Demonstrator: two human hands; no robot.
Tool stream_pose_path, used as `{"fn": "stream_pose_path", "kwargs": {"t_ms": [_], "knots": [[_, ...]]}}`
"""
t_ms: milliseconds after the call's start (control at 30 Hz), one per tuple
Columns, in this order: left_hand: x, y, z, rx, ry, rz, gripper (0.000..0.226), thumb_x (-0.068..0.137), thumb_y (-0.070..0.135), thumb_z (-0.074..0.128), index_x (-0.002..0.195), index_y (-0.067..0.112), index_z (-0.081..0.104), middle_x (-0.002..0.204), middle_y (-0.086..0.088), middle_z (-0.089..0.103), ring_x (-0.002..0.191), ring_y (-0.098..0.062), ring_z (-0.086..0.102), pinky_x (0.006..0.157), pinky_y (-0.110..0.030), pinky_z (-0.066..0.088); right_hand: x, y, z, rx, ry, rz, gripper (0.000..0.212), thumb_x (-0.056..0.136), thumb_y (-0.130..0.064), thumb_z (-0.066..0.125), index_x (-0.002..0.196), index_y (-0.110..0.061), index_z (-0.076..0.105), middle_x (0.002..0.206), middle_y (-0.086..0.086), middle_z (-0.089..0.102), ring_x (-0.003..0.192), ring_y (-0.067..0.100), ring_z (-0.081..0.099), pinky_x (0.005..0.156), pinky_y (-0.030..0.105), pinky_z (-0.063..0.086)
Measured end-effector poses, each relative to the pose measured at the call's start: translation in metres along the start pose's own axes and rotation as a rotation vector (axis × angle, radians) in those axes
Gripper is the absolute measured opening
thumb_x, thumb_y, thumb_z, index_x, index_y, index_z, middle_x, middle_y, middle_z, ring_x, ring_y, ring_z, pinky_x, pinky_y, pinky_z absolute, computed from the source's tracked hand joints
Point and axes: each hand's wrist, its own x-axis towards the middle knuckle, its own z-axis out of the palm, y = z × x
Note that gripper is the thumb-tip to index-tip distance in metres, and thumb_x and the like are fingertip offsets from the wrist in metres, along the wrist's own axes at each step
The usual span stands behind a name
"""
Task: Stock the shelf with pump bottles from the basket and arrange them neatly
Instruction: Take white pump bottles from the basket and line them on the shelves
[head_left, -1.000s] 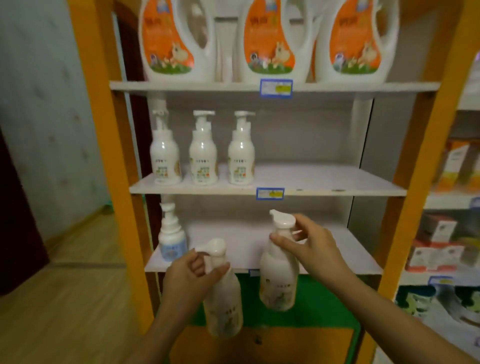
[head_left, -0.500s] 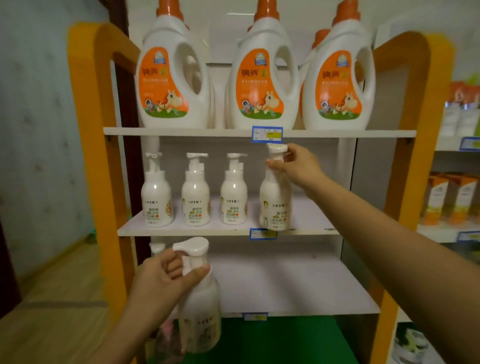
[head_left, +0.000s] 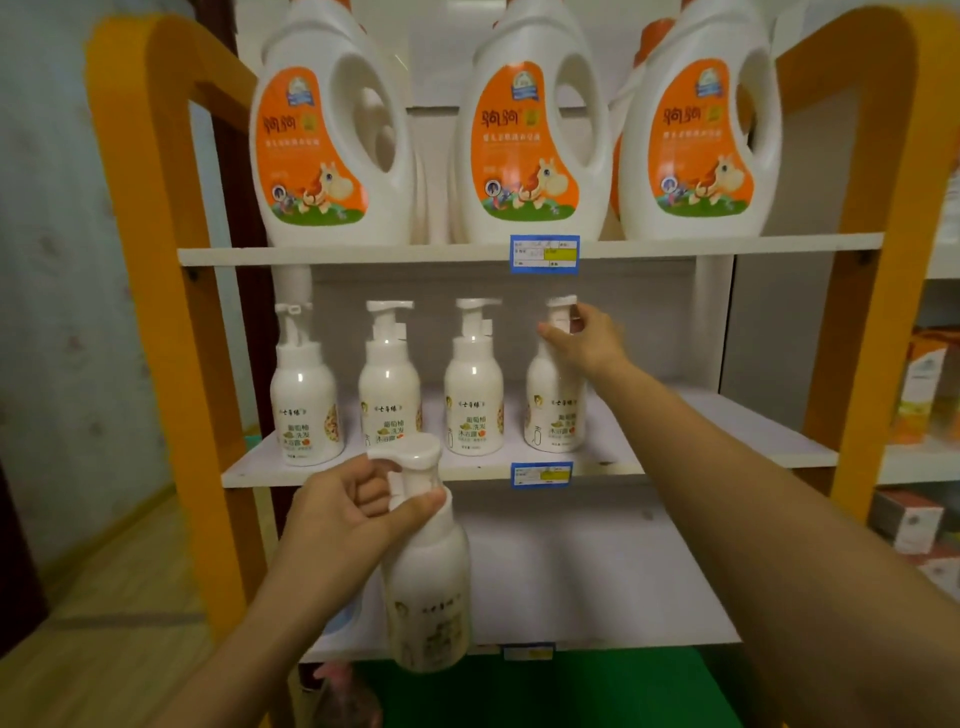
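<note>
Right hand (head_left: 589, 340) closed on pump head of fourth bottle (head_left: 553, 405), upright on middle shelf (head_left: 727, 426). Left hand (head_left: 353, 512) gripping neck of spare bottle (head_left: 428, 587), upright, below shelf edge; vacant space right of fourth bottle, nearer right hand.

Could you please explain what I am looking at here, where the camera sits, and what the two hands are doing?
There is no machine here: a person wears a wide-angle camera on the head, so the single picture looks forward and down along both bare arms. In front stands an orange-framed shelf unit with white boards. Its top board carries three large white detergent jugs with orange labels. The middle board holds a row of four small white pump bottles. The right hand grips the pump head of the fourth bottle at the row's right end, which stands on the board. The left hand holds another white pump bottle by its neck, in the air in front of the lower board.
</note>
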Motion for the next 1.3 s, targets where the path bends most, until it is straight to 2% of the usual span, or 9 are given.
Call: {"fn": "stream_pose_path", "kwargs": {"t_ms": [233,367,467,567,633,733,967,1133,1300], "knots": [[-0.001,0.011,0.016,0.01,-0.056,0.011,0.032,0.07,0.013,0.075,0.1,0.01,0.067,0.087,0.003,0.075,0.076,-0.001,0.07,0.057,-0.006,0.05,-0.011,0.011,0.002,-0.115,-0.06,0.053,0.054,0.089,-0.039,0.05,0.135,-0.014,0.039,0.139,0.01,0.046,0.126,0.03,0.045,0.106,0.047,0.038],[-0.002,0.018,0.023,0.026,-0.07,0.003,0.032,0.071,0.017,0.074,0.1,0.009,0.066,0.084,0.003,0.073,0.073,-0.002,0.07,0.059,-0.007,0.051,-0.091,0.014,-0.011,-0.099,0.152,-0.291,0.028,0.092,-0.02,0.045,0.12,-0.019,0.05,0.122,0.0,0.05,0.113,0.019,0.049,0.097,0.041,0.044],[-0.004,0.024,0.029,0.043,-0.09,0.015,0.034,0.071,0.019,0.075,0.103,0.01,0.066,0.091,0.0,0.075,0.08,-0.004,0.07,0.066,-0.011,0.054,-0.161,0.035,-0.019,0.087,-0.116,-0.279,0.024,0.09,-0.015,0.049,0.112,-0.025,0.053,0.113,-0.006,0.052,0.1,0.011,0.053,0.083,0.025,0.049],[-0.007,0.03,0.038,0.048,-0.106,0.018,0.038,0.07,0.021,0.076,0.105,0.01,0.066,0.077,0.006,0.073,0.079,-0.009,0.07,0.078,-0.023,0.055,-0.208,0.057,-0.026,0.103,-0.502,-0.059,0.052,0.081,-0.033,0.063,0.128,-0.035,0.041,0.124,-0.01,0.048,0.11,0.009,0.048,0.093,0.029,0.045],[-0.009,0.033,0.045,0.031,-0.124,0.016,0.037,0.07,0.021,0.075,0.105,0.01,0.066,0.076,0.006,0.073,0.078,-0.008,0.07,0.073,-0.019,0.055,-0.223,0.061,-0.025,0.17,-0.633,0.012,0.064,0.071,-0.042,0.069,0.126,-0.045,0.037,0.122,-0.017,0.047,0.113,0.006,0.048,0.088,0.024,0.048],[-0.011,0.036,0.061,-0.008,-0.157,0.025,0.035,0.071,0.019,0.074,0.104,0.009,0.066,0.093,-0.001,0.074,0.083,-0.007,0.071,0.068,-0.015,0.054,-0.23,0.063,-0.023,0.318,-0.601,0.042,0.057,0.066,-0.038,0.072,0.107,-0.053,0.037,0.11,-0.024,0.051,0.105,0.002,0.053,0.067,0.014,0.053],[0.005,0.052,0.101,-0.141,-0.212,0.067,0.026,0.084,0.04,0.056,0.099,0.021,0.068,0.102,0.007,0.072,0.095,-0.006,0.066,0.077,-0.016,0.051,-0.194,0.067,-0.062,0.339,-0.386,-0.056,0.06,0.072,-0.029,0.074,0.123,-0.033,0.044,0.116,-0.015,0.059,0.106,0.003,0.059,0.086,0.025,0.054],[0.029,0.033,0.145,-0.347,-0.305,-0.163,0.051,0.093,0.045,0.033,0.13,0.014,0.049,0.131,-0.001,0.056,0.123,-0.016,0.051,0.105,-0.032,0.039,-0.14,0.071,-0.089,0.311,-0.274,-0.093,0.06,0.077,-0.024,0.07,0.129,-0.02,0.039,0.109,-0.018,0.055,0.102,0.002,0.056,0.074,0.014,0.054],[0.064,0.04,0.188,-0.525,-0.353,-0.173,0.026,0.093,0.027,0.031,0.082,0.021,0.054,0.09,0.007,0.06,0.088,-0.006,0.057,0.072,-0.017,0.045,-0.09,0.081,-0.098,0.242,-0.254,-0.09,0.068,0.079,-0.024,0.068,0.133,-0.021,0.026,0.114,-0.013,0.047,0.095,-0.001,0.053,0.073,0.018,0.052]]}}
